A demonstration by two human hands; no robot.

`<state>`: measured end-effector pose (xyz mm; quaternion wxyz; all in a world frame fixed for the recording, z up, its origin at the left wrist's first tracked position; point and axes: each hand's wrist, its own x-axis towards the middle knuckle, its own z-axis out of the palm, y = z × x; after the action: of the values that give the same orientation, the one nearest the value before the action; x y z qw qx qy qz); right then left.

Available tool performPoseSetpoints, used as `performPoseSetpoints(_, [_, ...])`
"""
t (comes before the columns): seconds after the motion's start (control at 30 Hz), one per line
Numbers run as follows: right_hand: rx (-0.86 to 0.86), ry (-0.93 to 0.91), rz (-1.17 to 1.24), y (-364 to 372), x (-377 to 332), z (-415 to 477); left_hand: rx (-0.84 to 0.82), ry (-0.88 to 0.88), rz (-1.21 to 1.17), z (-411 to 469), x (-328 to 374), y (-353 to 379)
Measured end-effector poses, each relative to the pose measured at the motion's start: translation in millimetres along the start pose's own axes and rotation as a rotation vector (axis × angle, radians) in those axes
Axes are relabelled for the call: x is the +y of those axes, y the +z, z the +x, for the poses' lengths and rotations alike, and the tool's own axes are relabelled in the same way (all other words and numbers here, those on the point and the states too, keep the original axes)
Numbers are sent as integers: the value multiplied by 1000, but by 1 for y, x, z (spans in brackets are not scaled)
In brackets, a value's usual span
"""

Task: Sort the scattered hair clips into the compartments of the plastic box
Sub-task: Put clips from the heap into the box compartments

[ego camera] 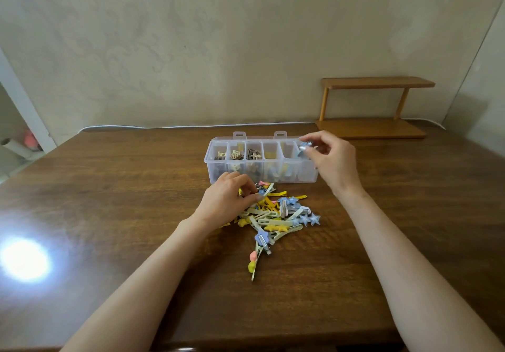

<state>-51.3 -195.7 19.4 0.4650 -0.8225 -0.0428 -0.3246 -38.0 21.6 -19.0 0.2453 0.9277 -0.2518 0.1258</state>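
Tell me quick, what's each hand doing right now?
Left hand: fingers curled into the clip pile; grip cannot be told.
Right hand: pinching a blue clip over the box.

Colourful hair clips (276, 215) heaped before clear plastic box (262, 169)

The dark brown wood-grain tabletop (109, 201) carries a clear plastic box (262, 172), which stands right of centre toward the far side with its long side facing the viewer. Just in front of the box lies a loose pile of hair clips (278, 215), mostly yellow, cream and blue. Blue star clips (310, 219) lie at the pile's right edge. A blue flower clip (263, 236) and a clip with pink and yellow balls (252, 262) trail off toward the near side. A small two-tier wooden shelf (374, 127) stands at the far right corner. A white cable (164, 126) runs along the far edge, and a bright glare (26, 260) sits near the left.
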Motion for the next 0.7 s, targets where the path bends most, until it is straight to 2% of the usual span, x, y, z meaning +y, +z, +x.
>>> performPoseSetpoints(0.07, [102, -39, -83, -4, 5, 3, 11, -33, 7, 0, 2, 2])
performPoseSetpoints(0.13, [133, -65, -160, -5, 11, 5, 6, -49, 19, -1, 4, 4])
performPoseSetpoints(0.3, [42, -34, -233, -2, 20, 4, -2, -45, 18, -2, 6, 6])
performPoseSetpoints(0.7, [36, -155, -121, 3, 8, -1, 37, -12, -34, -1, 5, 2])
